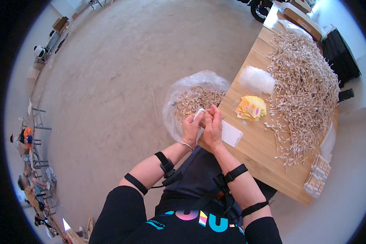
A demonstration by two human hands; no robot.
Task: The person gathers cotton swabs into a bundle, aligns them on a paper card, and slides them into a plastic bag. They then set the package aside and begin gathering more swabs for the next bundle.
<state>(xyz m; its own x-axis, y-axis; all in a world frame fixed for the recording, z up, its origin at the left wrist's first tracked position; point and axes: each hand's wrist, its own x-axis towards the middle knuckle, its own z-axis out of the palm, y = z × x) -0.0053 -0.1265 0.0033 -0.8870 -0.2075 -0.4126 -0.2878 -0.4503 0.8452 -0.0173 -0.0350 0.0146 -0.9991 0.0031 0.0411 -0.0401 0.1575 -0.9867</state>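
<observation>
My left hand (190, 130) and my right hand (213, 131) meet at the table's near left corner. Between them is a small bundle of cotton swabs (201, 111), white tips up; the fingers of both hands are closed around it and hide most of it. Just beyond my hands, a clear plastic bag (170, 106) stands open, with many loose swabs (197, 99) inside. Right of my right hand, a white rectangular card or box (232, 134) lies on the table. Farther along are a pile of yellow printed cards (252, 107) and a stack of clear plastic sleeves (257, 80).
A large heap of cotton swabs (305, 77) covers the right side of the wooden table (268, 152). Filled packs (317, 175) sit at its near right corner. Black crates (340, 57) and a cardboard box (303, 23) stand beyond. Several people work along the far left wall.
</observation>
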